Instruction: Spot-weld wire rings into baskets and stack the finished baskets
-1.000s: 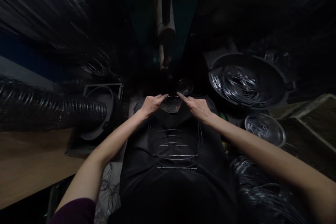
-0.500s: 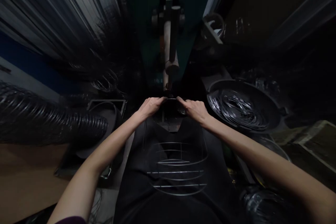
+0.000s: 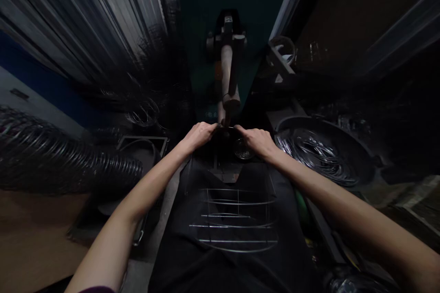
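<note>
Pinching the far rim of a wire rack [image 3: 237, 219] from both sides, my left hand [image 3: 198, 136] and right hand [image 3: 257, 141] close on the thin wire just under the tip of a machine arm [image 3: 227, 83] that comes down from a dark green housing [image 3: 220, 32]. Both hands are curled narrow on the wire, fingertips almost meeting, which I read as steadying that one spot beneath the tip. The rack's near part, a set of cross wires and curved hoops, lies over my dark apron [image 3: 233, 256], so its weight rests there while the far edge is held up to the machine. A small shiny bowl [image 3: 242, 150] sits just below the right hand, its contents too dark to make out. To the right, within easy reach, a wide pan [image 3: 357, 165] holds a heap of loose wire rings [image 3: 316, 151]. On the left, a ribbed hose [image 3: 68, 165] runs along a wooden table [image 3: 30, 238], well apart from the hands.
</note>
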A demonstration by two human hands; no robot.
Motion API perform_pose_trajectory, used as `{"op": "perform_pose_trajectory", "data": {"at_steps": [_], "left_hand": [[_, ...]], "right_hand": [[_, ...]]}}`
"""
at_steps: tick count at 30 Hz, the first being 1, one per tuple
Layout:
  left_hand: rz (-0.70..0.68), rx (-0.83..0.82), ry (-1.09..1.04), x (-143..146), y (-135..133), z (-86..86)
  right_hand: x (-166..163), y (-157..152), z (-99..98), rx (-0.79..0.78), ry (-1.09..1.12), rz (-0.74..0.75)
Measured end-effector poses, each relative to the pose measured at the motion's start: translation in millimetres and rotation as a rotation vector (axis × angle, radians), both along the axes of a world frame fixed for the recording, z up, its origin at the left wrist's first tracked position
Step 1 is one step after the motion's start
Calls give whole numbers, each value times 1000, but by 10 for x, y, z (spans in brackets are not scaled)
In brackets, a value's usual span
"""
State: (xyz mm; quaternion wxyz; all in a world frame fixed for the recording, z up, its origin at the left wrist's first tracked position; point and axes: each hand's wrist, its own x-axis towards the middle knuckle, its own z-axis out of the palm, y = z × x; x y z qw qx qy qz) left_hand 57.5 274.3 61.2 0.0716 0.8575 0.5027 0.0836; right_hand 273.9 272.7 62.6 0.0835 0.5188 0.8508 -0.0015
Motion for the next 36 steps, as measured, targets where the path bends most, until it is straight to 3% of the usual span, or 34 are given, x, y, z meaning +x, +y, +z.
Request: {"op": "perform_pose_trajectory", "data": {"at_steps": [11,19,30,36], "left_hand": [[46,-103,-243,-69,-22,-26],[59,-33,-230,-21,-18,-92],[70,-46,-284,-81,-46,-93],[93,-53,-269,-92,-35,-97]], "right_hand": [[45,63,-50,-22,96,-49],[112,107,-104,3,132,-52],[36,82,-13,-5,166,-47],[48,88,0,-84,303,-102]]}}
